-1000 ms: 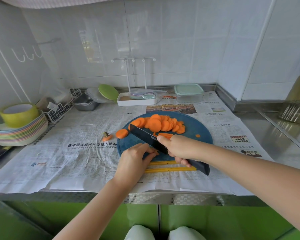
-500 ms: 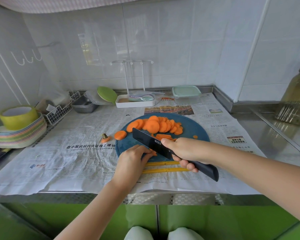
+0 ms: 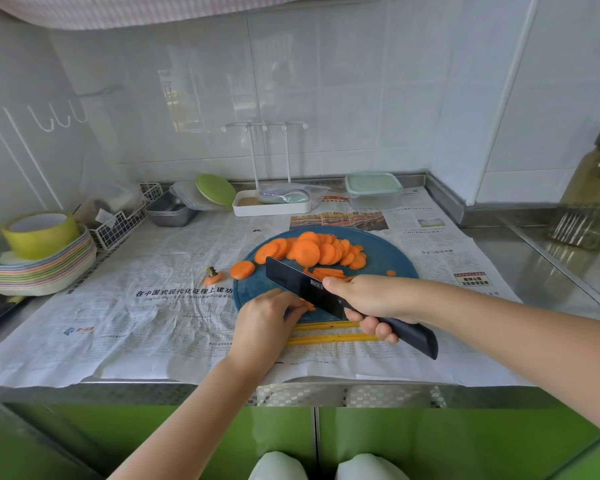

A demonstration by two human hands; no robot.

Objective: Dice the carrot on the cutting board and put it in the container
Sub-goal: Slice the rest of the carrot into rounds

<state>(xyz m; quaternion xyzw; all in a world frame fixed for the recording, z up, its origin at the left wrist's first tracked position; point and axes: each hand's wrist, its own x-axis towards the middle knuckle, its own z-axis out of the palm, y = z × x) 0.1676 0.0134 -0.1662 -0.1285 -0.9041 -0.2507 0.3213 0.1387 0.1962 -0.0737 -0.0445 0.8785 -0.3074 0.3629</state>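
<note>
A round blue cutting board (image 3: 392,258) lies on newspaper, with a heap of orange carrot slices (image 3: 312,252) at its far side and thin carrot strips (image 3: 328,273) behind the blade. My right hand (image 3: 371,299) grips the black knife (image 3: 302,289) by its handle, thumb on the blade, edge angled down at the board's near side. My left hand (image 3: 265,323) holds small carrot pieces (image 3: 307,305) against the board right beside the blade. A lidded clear container (image 3: 373,190) with a mint lid stands at the back.
One carrot slice (image 3: 242,270) and the cut carrot top (image 3: 212,276) lie left of the board. Stacked coloured plates (image 3: 39,271) with a green bowl sit far left. A wire basket (image 3: 118,226), metal tray (image 3: 170,211), white rack tray (image 3: 271,206) and a bottle (image 3: 593,192) line the back and right.
The knife has shifted slightly toward me and its handle end dropped lower. My left hand stays on the carrot pieces beside the blade. The camera view drifted a little.
</note>
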